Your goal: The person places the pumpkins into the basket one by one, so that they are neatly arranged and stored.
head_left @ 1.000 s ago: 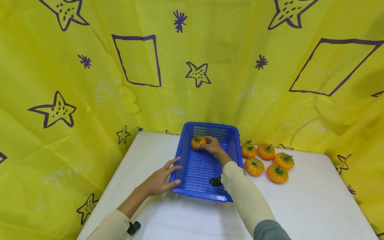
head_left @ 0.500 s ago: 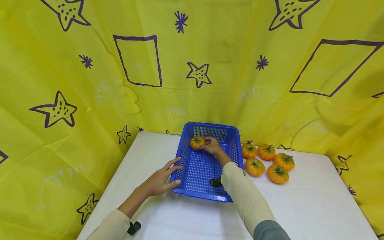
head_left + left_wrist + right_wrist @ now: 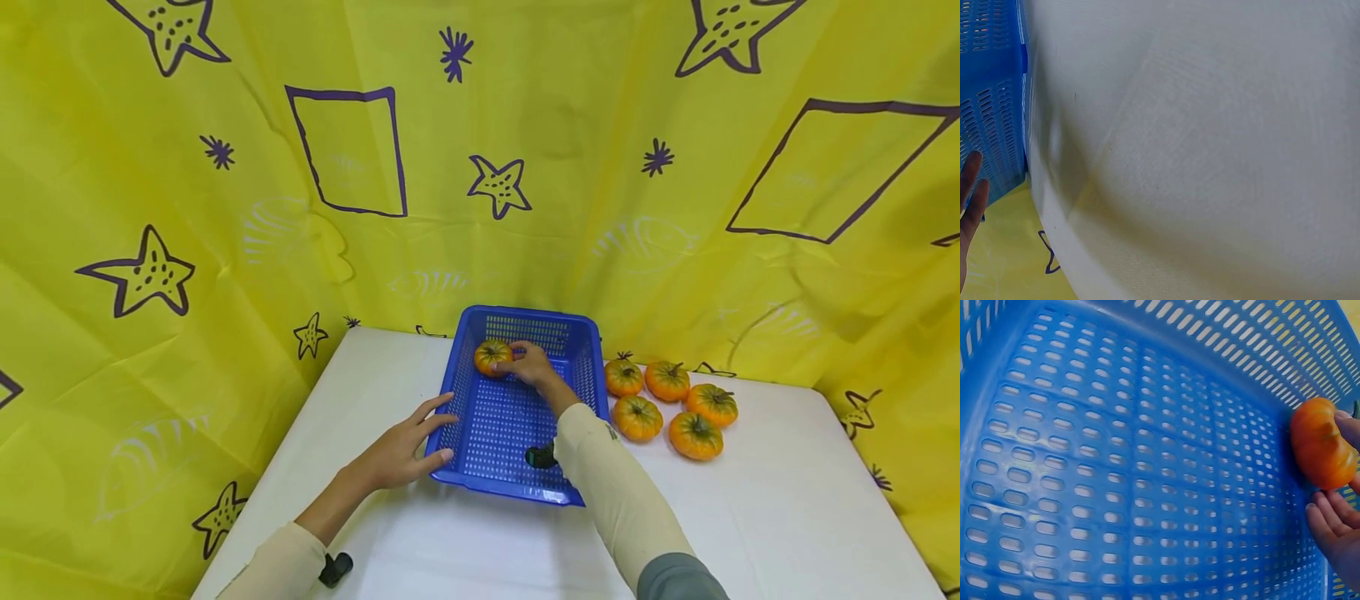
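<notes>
A blue perforated plastic basket [image 3: 498, 437] stands on the white table near the yellow backdrop. Inside it, by the far left corner, a small orange pumpkin [image 3: 490, 357] with green streaks sits between the thumb and fingers of my right hand [image 3: 532, 367]. In the right wrist view the thumb lies on the upper side of the pumpkin [image 3: 1317, 442], and the other fingers reach around its lower side, partly hidden. My left hand [image 3: 403, 448] has its fingers spread along the basket's left side, fingertips right at the rim. Two of its fingers show beside the basket wall [image 3: 997, 134] in the left wrist view.
Several similar pumpkins [image 3: 695, 434] are grouped on the table just right of the basket. A yellow curtain [image 3: 570, 242] with purple stars encloses the back and sides of the white table [image 3: 780, 500]. A small black device [image 3: 336, 570] is at the left wrist.
The pumpkin in my right hand has shifted slightly left, toward the basket's wall. My left hand keeps its place at the rim.
</notes>
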`<action>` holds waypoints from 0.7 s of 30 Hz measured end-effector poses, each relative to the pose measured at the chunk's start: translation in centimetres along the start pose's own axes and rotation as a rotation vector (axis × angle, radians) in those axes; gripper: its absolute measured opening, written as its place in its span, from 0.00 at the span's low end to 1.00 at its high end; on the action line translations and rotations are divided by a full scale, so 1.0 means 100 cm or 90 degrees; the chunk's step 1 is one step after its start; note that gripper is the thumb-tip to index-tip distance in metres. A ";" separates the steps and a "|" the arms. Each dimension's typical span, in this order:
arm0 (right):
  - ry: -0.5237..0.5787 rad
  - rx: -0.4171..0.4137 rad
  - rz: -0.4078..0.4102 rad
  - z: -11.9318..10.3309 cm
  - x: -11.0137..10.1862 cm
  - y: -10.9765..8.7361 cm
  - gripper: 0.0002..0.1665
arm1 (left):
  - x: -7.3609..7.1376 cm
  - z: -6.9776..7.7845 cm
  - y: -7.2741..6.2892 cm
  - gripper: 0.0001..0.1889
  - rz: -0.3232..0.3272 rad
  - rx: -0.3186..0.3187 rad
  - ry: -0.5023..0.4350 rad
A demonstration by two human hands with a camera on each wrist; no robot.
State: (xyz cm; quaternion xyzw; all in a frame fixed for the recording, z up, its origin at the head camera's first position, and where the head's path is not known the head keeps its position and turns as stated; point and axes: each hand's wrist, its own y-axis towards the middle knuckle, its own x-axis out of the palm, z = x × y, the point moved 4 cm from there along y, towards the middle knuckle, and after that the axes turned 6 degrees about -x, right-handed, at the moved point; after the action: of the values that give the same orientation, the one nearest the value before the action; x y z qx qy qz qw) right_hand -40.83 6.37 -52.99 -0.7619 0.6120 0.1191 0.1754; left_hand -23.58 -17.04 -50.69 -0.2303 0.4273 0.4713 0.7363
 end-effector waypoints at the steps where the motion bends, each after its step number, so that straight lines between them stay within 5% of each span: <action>1: -0.001 -0.002 -0.001 -0.001 -0.001 0.000 0.41 | 0.000 0.000 0.000 0.29 0.001 0.001 0.000; 21: 0.026 -0.034 -0.057 -0.039 -0.042 -0.013 0.42 | 0.000 0.003 0.000 0.30 -0.003 -0.014 -0.009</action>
State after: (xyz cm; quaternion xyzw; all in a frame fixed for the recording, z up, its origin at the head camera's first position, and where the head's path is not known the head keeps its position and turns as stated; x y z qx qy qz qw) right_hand -40.59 8.73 -47.63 -0.7953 0.5772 0.1116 0.1479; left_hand -23.40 -16.83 -50.57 -0.2363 0.4162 0.4761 0.7378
